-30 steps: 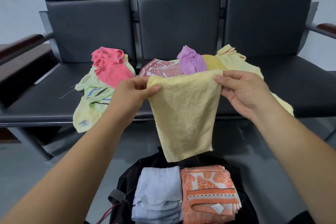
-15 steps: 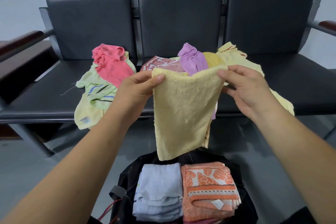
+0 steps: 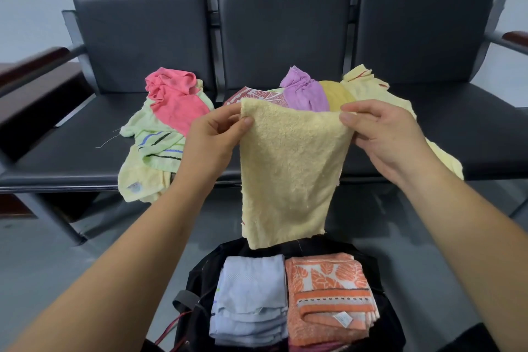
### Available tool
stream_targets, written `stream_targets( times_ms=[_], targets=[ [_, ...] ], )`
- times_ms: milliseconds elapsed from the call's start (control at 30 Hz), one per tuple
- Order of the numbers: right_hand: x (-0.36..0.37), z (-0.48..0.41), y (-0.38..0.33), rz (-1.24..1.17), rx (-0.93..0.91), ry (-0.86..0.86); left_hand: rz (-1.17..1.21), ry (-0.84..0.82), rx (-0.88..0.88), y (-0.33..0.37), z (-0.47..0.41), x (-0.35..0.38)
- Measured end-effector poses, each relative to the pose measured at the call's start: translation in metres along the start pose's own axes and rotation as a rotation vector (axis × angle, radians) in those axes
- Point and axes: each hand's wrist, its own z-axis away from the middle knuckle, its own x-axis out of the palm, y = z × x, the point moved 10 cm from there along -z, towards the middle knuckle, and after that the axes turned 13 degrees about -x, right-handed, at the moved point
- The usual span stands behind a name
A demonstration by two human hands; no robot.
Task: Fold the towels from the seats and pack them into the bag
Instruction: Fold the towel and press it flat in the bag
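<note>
A pale yellow terry towel (image 3: pixel 288 171) hangs in front of me, folded, its lower edge just above the open black bag (image 3: pixel 200 274). My left hand (image 3: pixel 213 137) pinches its top left corner and my right hand (image 3: pixel 383 134) pinches its top right corner. Inside the bag lie a folded light blue towel stack (image 3: pixel 250 297) on the left and a folded orange patterned towel (image 3: pixel 328 294) on the right. Loose towels remain on the black seats (image 3: pixel 71 151): a pink one (image 3: pixel 174 100), a light green striped one (image 3: pixel 154 140), a purple one (image 3: pixel 303 91) and a yellow one (image 3: pixel 383 94).
The row of black padded seats has wooden armrests at the far left (image 3: pixel 34 63) and far right (image 3: pixel 514 37). A red-and-white patterned cloth (image 3: pixel 257 94) peeks out behind the held towel. Grey floor (image 3: pixel 43 260) surrounds the bag.
The held towel has been raised slightly and its upper edge stretched a little wider between my hands; the far layer now hangs behind the front one.
</note>
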Motion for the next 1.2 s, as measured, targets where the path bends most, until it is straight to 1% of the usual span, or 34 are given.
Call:
stream_targets(
  times_ms=[67, 133, 267, 333, 367, 467, 500, 533, 600, 667, 700, 733, 800, 867, 933, 1000, 1033, 1067, 1133, 1167, 1200],
  targets=[
    [0.006, 0.000, -0.004, 0.007, -0.028, -0.082, 0.026, -0.038, -0.004, 0.001, 0.001, 0.003],
    [0.006, 0.000, -0.009, 0.136, -0.078, -0.121, 0.041, -0.044, -0.006, 0.002, 0.001, 0.003],
    [0.000, 0.000, -0.028, 0.453, -0.227, -0.051, 0.073, -0.048, 0.005, 0.005, 0.003, 0.003],
    [0.001, 0.001, -0.032, 0.474, -0.248, -0.016, 0.068, -0.063, 0.017, 0.009, 0.005, 0.007],
    [0.002, 0.001, -0.029, 0.377, -0.221, -0.018, 0.035, -0.067, 0.022, 0.012, 0.006, 0.009],
    [0.013, 0.006, -0.010, -0.032, -0.048, -0.066, -0.126, -0.101, 0.030, 0.015, 0.009, 0.017],
    [0.014, 0.006, -0.007, -0.090, -0.017, -0.067, -0.138, -0.132, 0.015, 0.014, 0.009, 0.021],
    [0.015, 0.007, -0.004, -0.131, 0.007, -0.057, -0.134, -0.156, -0.004, 0.012, 0.009, 0.023],
    [0.016, 0.006, 0.002, -0.273, 0.061, -0.028, -0.114, -0.150, -0.041, 0.007, 0.007, 0.023],
    [0.027, 0.008, 0.013, -0.442, 0.161, -0.061, -0.051, -0.138, -0.080, 0.001, 0.005, 0.022],
    [0.035, 0.012, 0.021, -0.487, 0.223, -0.104, 0.012, -0.148, -0.108, -0.001, 0.005, 0.024],
    [0.043, 0.017, 0.030, -0.510, 0.286, -0.166, 0.090, -0.165, -0.141, -0.004, 0.004, 0.026],
    [0.058, 0.032, 0.052, -0.478, 0.402, -0.300, 0.254, -0.189, -0.225, -0.012, 0.003, 0.030],
    [0.065, 0.043, 0.070, -0.416, 0.468, -0.361, 0.344, -0.216, -0.295, -0.018, 0.003, 0.035],
    [0.065, 0.041, 0.075, -0.382, 0.463, -0.292, 0.373, -0.215, -0.351, -0.023, 0.002, 0.036],
    [0.064, 0.035, 0.069, -0.411, 0.432, -0.190, 0.401, -0.176, -0.419, -0.030, 0.001, 0.032],
    [0.063, 0.031, 0.065, -0.426, 0.413, -0.149, 0.420, -0.177, -0.451, -0.033, 0.001, 0.030],
    [0.062, 0.027, 0.060, -0.437, 0.391, -0.112, 0.421, -0.215, -0.464, -0.034, 0.002, 0.031],
    [0.055, 0.019, 0.049, -0.431, 0.336, -0.036, 0.331, -0.316, -0.449, -0.034, 0.003, 0.033],
    [0.051, 0.016, 0.044, -0.423, 0.310, -0.011, 0.252, -0.323, -0.457, -0.038, 0.002, 0.032],
    [0.047, 0.014, 0.038, -0.416, 0.289, 0.000, 0.170, -0.293, -0.476, -0.045, 0.000, 0.028]
  ],
)
